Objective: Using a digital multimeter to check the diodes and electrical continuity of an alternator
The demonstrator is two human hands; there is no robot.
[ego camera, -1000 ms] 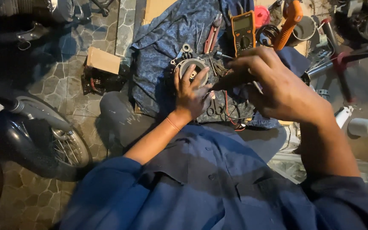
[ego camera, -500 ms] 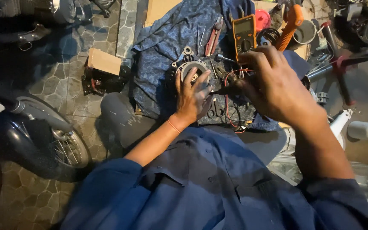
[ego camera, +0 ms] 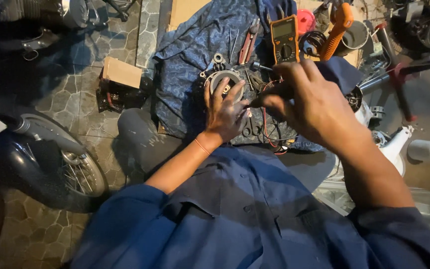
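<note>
Head view looks down on a round metal engine part (ego camera: 225, 82) lying on a blue cloth (ego camera: 195, 45). Left hand (ego camera: 225, 112) rests flat and spread open on the part's near edge, gripping nothing. Right hand (ego camera: 309, 102), just right of the part, is curled around a dark probe (ego camera: 260, 99). Beyond the part lies an orange meter (ego camera: 283, 37); far left of it stands a motorbike wheel (ego camera: 70, 169).

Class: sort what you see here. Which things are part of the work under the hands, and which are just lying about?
In use: left hand on round metal part; right hand holding dark probe; red wires; multimeter.

Lying about: cardboard box; wheel; orange handle; white cylinder.
</note>
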